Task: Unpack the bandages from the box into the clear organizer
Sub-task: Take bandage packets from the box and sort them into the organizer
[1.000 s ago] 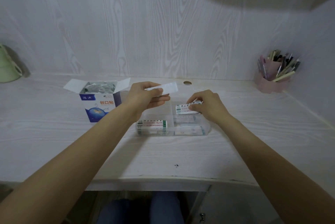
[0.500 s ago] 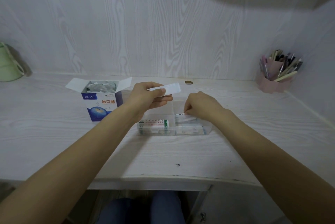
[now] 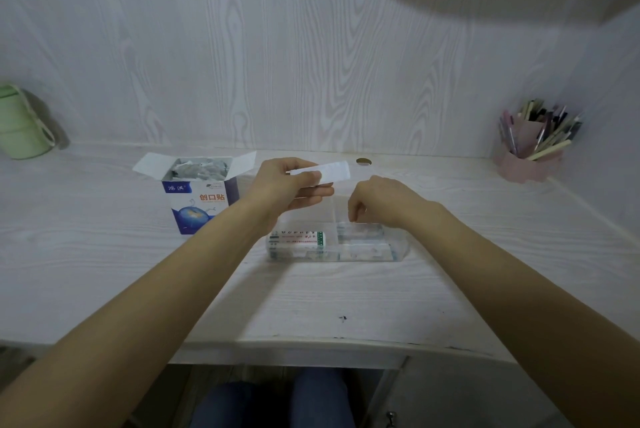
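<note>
Since a second ago: the right hand no longer lifts a printed bandage above the tray; it has dropped to the clear organizer, and that bandage now lies in the rear right compartment. The left hand has hardly moved.

Right fingers: curled downward, tips at the rear right compartment, over the top bandage. We cannot tell whether they pinch it or merely touch it.

Left hand: thumb and fingers closed in a pinch on one end of a white strip. The strip is flat, thin and papery, and juts to the right, held in the air above the organizer's far edge.

Organizer: transparent plastic, low, rectangular, with a divider across the middle. In its front left part lies a stack of wrapped bandages, white with green print. Pale wrapped ones lie in the right compartments, blurred through the wall.

Box: cardboard, blue and white with orange characters, upright just left of the left hand, flaps open, crumpled pale wrappers inside.

Bench: pale wood grain, matte, with a round cable hole at the back. Green mug far left. Pink holder full of pens far right.
</note>
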A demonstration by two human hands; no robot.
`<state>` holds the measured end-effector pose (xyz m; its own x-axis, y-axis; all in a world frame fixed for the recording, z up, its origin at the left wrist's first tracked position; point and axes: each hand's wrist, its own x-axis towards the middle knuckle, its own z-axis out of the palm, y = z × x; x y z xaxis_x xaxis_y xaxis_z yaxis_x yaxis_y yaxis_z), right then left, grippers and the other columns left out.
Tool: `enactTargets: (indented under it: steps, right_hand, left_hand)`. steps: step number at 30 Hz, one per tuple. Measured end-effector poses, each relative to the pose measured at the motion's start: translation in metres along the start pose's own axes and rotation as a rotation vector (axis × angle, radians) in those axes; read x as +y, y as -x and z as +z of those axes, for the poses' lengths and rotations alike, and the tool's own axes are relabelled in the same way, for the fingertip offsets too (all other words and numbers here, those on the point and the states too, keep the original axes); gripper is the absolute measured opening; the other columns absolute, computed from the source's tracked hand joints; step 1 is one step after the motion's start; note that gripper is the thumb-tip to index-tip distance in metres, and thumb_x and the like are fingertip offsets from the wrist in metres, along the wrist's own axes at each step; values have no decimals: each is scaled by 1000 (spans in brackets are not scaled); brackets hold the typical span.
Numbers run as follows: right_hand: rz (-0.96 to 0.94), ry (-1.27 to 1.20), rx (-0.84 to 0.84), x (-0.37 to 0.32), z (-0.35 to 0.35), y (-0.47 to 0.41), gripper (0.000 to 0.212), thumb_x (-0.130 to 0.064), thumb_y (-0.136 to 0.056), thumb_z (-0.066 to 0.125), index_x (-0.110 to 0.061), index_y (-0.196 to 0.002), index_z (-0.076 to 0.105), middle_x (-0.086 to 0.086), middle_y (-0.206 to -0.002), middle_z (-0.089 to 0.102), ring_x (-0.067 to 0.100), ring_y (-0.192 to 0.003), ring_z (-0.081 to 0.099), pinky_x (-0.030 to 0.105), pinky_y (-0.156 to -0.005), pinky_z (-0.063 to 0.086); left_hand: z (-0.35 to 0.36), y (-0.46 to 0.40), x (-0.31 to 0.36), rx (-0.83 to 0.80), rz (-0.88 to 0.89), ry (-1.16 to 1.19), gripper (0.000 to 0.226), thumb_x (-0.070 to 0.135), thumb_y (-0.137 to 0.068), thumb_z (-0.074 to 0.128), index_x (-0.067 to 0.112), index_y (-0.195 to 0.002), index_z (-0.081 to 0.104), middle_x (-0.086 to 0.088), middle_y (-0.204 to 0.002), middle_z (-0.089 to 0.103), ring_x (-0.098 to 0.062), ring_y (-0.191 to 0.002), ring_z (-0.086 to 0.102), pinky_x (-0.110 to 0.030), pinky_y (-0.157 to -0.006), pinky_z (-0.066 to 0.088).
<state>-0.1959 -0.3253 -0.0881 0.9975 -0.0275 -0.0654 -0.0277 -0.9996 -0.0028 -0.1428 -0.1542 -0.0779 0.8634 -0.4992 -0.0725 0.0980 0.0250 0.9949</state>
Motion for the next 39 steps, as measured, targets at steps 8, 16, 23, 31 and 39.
enactTargets:
  steps: [8,16,23,31,39]
  right_hand:
    - [248,-1245,277,7,-15,26,31,-32,-96,52,-6,-90,68,15,-81,73,20,-70,71,24,-59,52]
    - [301,-1547,182,18,-16,30,8,2,-81,69,-1,-88,69,10,-90,68,12,-71,69,12,-61,51]
    - [324,-822,327,19,7,22,9,0,-78,72,-9,-79,72,2,-69,65,11,-66,61,12,-63,47]
    - [213,-320,124,5,18,15,14,-15,-92,56,-13,-84,68,1,-70,60,17,-63,55,25,-55,41]
    - [197,-343,66,7,17,20,47,-27,-97,50,-14,-53,37,0,-50,37,16,-45,31,27,-48,25]
  left_hand:
    - [5,-2,-3,5,25,-56,10,2,-86,65,7,-94,66,-13,-86,71,-19,-70,71,-22,-67,58]
    - [24,-9,-8,-120,244,-397,19,-1,-84,64,12,-96,72,-5,-100,71,-14,-95,65,-21,-85,52]
    - [25,-22,-18,-94,414,-1135,33,10,-92,46,24,-114,66,0,-139,48,-21,-130,37,-34,-104,30]
    - [29,-28,-30,-280,347,-1429,40,31,-96,33,28,-114,68,3,-157,15,-16,-144,0,-37,-115,1]
    - [29,-28,-31,-318,307,-1464,37,27,-94,37,27,-116,67,2,-159,8,-18,-145,-6,-37,-115,-6]
